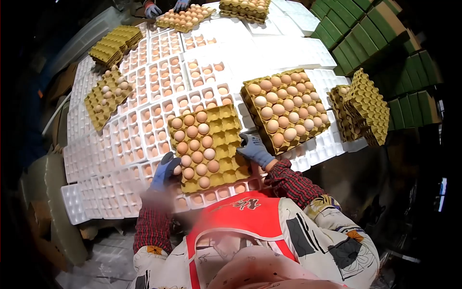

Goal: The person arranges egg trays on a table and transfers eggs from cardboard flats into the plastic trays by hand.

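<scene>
A yellow-brown egg tray (pixel 225 144) is in front of me, on top of white egg-filled trays. Eggs (pixel 194 144) fill its left columns, while the cups on its right side are bare. My left hand (pixel 165 172), in a blue-grey glove, is closed at the tray's left edge, with one egg (pixel 177 170) by its fingertips; whether it touches that egg is unclear. On the opposite edge my right hand (pixel 256 151), gloved alike, grips the tray with bent fingers. Just right of this hand stands a stack topped by a full egg tray (pixel 248 98).
White foam trays (pixel 79 159) cover the table, many holding eggs. Yellow tray stacks (pixel 115 43) stand far left and right (pixel 368 108). A part-filled tray (pixel 94 113) lies left. Another person's gloved hands (pixel 153 10) are at the far edge. Green boxes (pixel 361 43) line the right.
</scene>
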Tool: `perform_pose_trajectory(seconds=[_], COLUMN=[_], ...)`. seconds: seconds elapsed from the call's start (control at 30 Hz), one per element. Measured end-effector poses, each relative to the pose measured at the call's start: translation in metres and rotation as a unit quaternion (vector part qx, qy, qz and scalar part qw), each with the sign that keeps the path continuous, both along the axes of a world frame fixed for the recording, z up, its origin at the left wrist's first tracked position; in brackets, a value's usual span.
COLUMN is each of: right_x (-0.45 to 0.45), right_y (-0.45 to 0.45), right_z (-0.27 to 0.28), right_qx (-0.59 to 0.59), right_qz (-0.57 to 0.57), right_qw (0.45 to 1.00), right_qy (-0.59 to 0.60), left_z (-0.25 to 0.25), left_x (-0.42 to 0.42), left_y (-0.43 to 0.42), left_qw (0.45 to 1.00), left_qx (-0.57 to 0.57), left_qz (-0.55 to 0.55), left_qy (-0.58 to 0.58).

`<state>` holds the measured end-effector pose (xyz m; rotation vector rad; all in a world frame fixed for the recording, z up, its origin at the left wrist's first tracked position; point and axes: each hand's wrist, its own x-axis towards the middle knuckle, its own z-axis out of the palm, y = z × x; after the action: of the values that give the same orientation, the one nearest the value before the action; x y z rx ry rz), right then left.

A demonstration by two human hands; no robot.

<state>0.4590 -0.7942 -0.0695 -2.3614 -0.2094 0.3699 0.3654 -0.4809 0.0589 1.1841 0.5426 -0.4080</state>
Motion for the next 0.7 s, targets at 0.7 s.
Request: perform_pose_trajectory(seconds=[0.7], right_x=[0.062], right_y=[0.307], right_z=[0.041], right_qx=[-0.003], right_qz=[0.394], right_qw=[0.919], right_qy=[0.008], left_z=[-0.040], left_x=[-0.151], left_y=[0.179], left_qw=[0.833], left_qx=[0.513], left_qz=[-0.001], left_qy=[-0.207])
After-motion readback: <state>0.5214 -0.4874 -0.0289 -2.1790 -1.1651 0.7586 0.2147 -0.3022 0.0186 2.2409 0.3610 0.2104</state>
